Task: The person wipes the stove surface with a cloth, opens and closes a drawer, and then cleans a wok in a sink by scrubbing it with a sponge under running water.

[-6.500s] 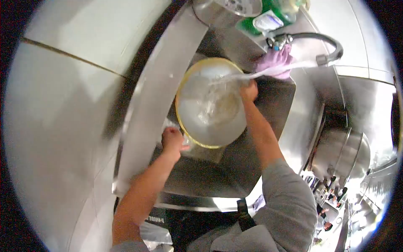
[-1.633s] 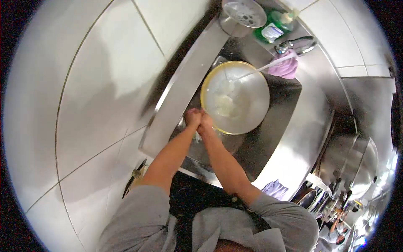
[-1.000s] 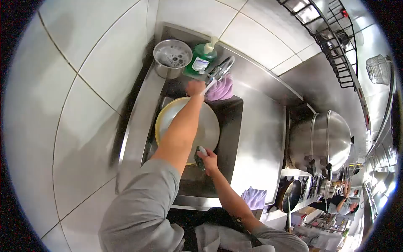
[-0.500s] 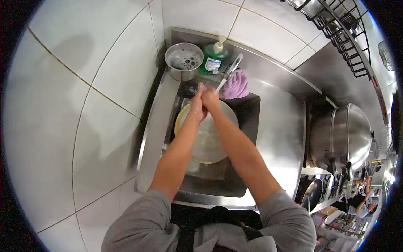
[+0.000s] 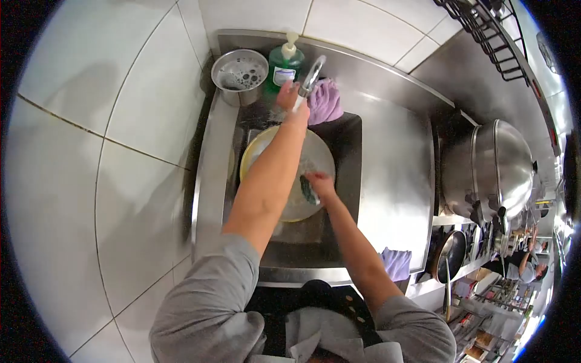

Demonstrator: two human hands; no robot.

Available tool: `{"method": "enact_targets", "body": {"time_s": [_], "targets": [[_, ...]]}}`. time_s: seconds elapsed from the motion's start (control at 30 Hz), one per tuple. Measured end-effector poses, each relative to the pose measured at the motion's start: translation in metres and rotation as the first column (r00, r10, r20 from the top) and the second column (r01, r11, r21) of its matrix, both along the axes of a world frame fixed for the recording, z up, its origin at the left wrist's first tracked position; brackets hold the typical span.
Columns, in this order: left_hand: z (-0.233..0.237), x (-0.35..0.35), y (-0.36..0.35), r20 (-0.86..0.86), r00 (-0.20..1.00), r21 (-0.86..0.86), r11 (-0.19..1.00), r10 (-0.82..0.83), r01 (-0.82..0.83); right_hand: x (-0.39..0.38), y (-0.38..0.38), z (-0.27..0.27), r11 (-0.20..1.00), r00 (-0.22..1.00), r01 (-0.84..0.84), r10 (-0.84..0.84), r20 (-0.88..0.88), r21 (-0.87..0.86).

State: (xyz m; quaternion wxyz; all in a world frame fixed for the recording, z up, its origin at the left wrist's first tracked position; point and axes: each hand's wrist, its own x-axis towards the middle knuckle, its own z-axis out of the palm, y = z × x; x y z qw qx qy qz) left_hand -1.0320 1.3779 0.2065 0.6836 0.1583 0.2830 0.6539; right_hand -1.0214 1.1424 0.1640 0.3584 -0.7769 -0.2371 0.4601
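Note:
My left hand (image 5: 289, 100) reaches up to the chrome faucet (image 5: 312, 75), and the spout partly hides its fingers. White water from the spout runs over that hand and wrist. Lower down, my right hand (image 5: 321, 183) is closed on a dark green scrubbing pad (image 5: 307, 191), held over a large round basin (image 5: 289, 212) with a yellow rim. Cloudy water fills the basin, which sits in the steel sink (image 5: 348, 142). Right behind my left hand stands a green soap pump bottle (image 5: 284, 63).
A steel pot (image 5: 240, 97) with sudsy contents stands at the back left corner. One purple cloth (image 5: 325, 101) lies beside the faucet, another (image 5: 397, 264) at the counter's front edge. On the right are a large lidded steel pot (image 5: 484, 169) and a frying pan (image 5: 451, 254).
My hands were together under the faucet and have parted. The left moved up beside the spout; the right came down to the basin and now has the green scrubbing pad. The view shifted slightly.

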Motion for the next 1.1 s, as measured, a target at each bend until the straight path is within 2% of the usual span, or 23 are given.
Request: {"method": "enact_targets", "body": {"time_s": [0.03, 0.07, 0.1, 0.13, 0.17, 0.2, 0.23, 0.27, 0.3, 0.33, 0.4, 0.47, 0.5, 0.57, 0.63, 0.7, 0.73, 0.77, 0.83, 0.9, 0.97, 1.03, 1.1], "targets": [[0.012, -0.001, -0.009, -0.355, 0.930, 0.158, 0.986, 0.097, -0.043, -0.002, -0.019, -0.018, 1.000, 1.000, 0.002, -0.002, -0.007, -0.005], [0.017, -0.003, -0.018, -0.642, 0.730, 0.319, 0.947, 0.235, -0.024, -0.001, -0.035, -0.050, 0.999, 0.999, -0.017, 0.016, -0.027, -0.044], [0.006, -0.014, -0.028, -0.651, 0.723, 0.312, 0.950, 0.232, -0.024, -0.002, -0.051, -0.069, 0.995, 0.998, -0.040, 0.035, -0.051, -0.087], [-0.015, -0.035, -0.035, -0.809, 0.532, 0.433, 0.865, 0.249, 0.253, -0.006, -0.061, -0.070, 0.995, 0.997, -0.042, 0.036, -0.063, -0.090], [-0.037, -0.059, -0.043, -0.893, 0.315, 0.447, 0.719, 0.322, 0.532, -0.008, -0.069, -0.068, 0.982, 0.997, -0.069, 0.061, -0.049, -0.177], [-0.066, -0.095, -0.066, -0.977, 0.000, 0.160, 0.742, 0.212, 0.651, -0.012, -0.085, -0.064, 0.956, 0.995, -0.099, 0.092, -0.038, -0.276], [-0.100, -0.130, -0.095, -0.860, -0.508, -0.284, 0.782, 0.048, 0.555, -0.016, -0.093, -0.054, 0.958, 0.994, -0.105, 0.097, -0.041, -0.268], [-0.108, -0.170, -0.123, -0.753, -0.648, -0.545, 0.662, -0.116, 0.515, -0.020, -0.098, -0.041, 0.972, 0.996, -0.086, 0.089, 0.002, -0.217], [-0.237, -0.209, -0.154, -0.827, -0.547, -0.436, 0.765, -0.131, 0.475, -0.027, -0.111, -0.033, 0.983, 0.997, -0.064, 0.072, 0.039, -0.173], [-0.222, -0.220, -0.182, -0.845, -0.492, -0.481, 0.703, -0.211, 0.524, -0.024, -0.120, -0.054, 0.978, 0.985, -0.086, 0.112, 0.134, -0.188], [-0.188, -0.244, -0.241, -0.831, -0.391, -0.556, 0.567, -0.396, 0.608, -0.027, -0.128, -0.041, 0.980, 0.992, -0.070, 0.088, 0.090, -0.188], [-0.164, -0.219, -0.258, -0.397, -0.231, -0.891, 0.312, -0.888, 0.330, -0.028, -0.133, -0.034, 0.982, 0.997, -0.058, 0.068, 0.047, -0.180], [-0.147, -0.208, -0.263, -0.403, -0.415, -0.907, 0.293, -0.816, 0.303, -0.029, -0.138, -0.034, 0.982, 0.995, -0.067, 0.079, 0.063, -0.178], [-0.105, -0.198, -0.258, -0.395, -0.586, -0.919, 0.291, -0.707, 0.268, -0.025, -0.145, -0.040, 0.984, 0.993, -0.073, 0.086, 0.075, -0.163], [-0.055, -0.191, -0.249, -0.606, -0.654, -0.783, 0.483, -0.453, 0.392, -0.021, -0.159, -0.055, 0.995, 0.995, -0.068, 0.073, 0.072, -0.075], [0.027, -0.174, -0.219, -0.559, -0.813, -0.762, 0.487, -0.162, 0.427, -0.022, -0.165, -0.045, 0.996, 0.990, -0.076, 0.082, 0.117, -0.051], [0.028, -0.166, -0.198, -0.528, -0.846, -0.744, 0.519, -0.070, 0.421, -0.024, -0.168, -0.038, 0.996, 0.980, -0.090, 0.094, 0.175, -0.028], [0.092, -0.147, -0.197, -0.507, -0.862, -0.720, 0.547, 0.005, 0.427, -0.028, -0.176, -0.032, 0.996, 0.982, -0.088, 0.091, 0.163, -0.023], [0.124, -0.118, -0.172, -0.481, -0.857, -0.703, 0.501, 0.187, 0.504, -0.030, -0.174, -0.020, 0.999, 0.996, -0.031, 0.033, 0.089, -0.025], [0.149, -0.092, -0.164, -0.362, -0.874, -0.696, 0.531, 0.324, 0.484, -0.026, -0.178, -0.024, 0.999, 0.998, -0.043, 0.044, 0.046, -0.010], [0.182, -0.073, -0.161, -0.267, -0.885, -0.753, 0.490, 0.381, 0.438, -0.028, -0.182, 0.022, 0.982, 0.984, -0.180, 0.179, 0.023, 0.056], [0.198, -0.070, -0.155, -0.171, -0.885, -0.803, 0.459, 0.433, 0.380, -0.016, -0.177, 0.028, 0.965, 0.964, -0.261, 0.262, -0.044, 0.030], [0.208, -0.079, -0.144, -0.218, -0.901, -0.706, 0.577, 0.376, 0.411, 0.002, -0.157, 0.035, 0.914, 0.908, -0.404, 0.406, -0.099, 0.043]]}}
